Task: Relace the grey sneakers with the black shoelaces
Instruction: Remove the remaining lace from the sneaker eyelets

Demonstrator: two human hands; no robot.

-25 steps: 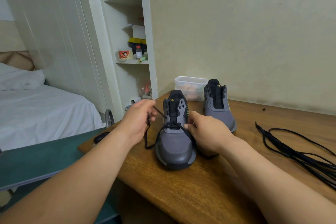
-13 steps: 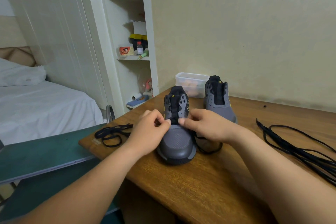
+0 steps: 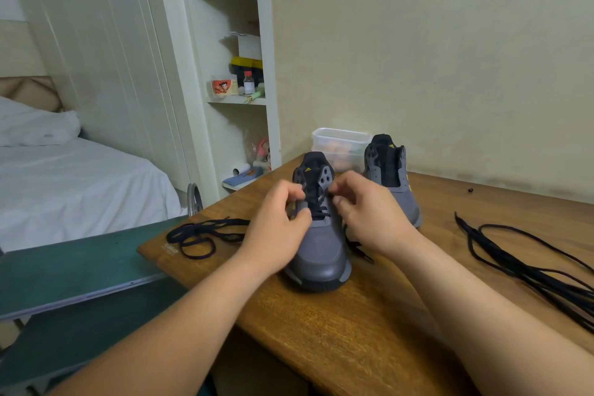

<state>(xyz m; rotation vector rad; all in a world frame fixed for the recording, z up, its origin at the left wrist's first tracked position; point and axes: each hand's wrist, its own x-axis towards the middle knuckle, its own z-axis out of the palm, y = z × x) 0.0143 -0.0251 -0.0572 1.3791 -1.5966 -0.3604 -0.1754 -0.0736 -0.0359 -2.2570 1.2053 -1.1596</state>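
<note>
A grey sneaker stands toe toward me on the wooden table, with a black shoelace crossed through its lower eyelets. My left hand holds the sneaker's left eyelet flap with curled fingers. On the other side, my right hand pinches at the right flap; the lace there is hidden by its fingers. The lace's free left end lies coiled on the table's left corner. A second grey sneaker, unlaced, stands behind to the right.
A bundle of spare black laces sprawls across the table's right side. A clear plastic box sits by the wall behind the sneakers. A green board adjoins the table on the left, with a bed and shelves beyond.
My left hand has dropped the lace end it was pulling up; that end now lies coiled on the table. Both hands have moved up onto the sneaker's eyelet flaps.
</note>
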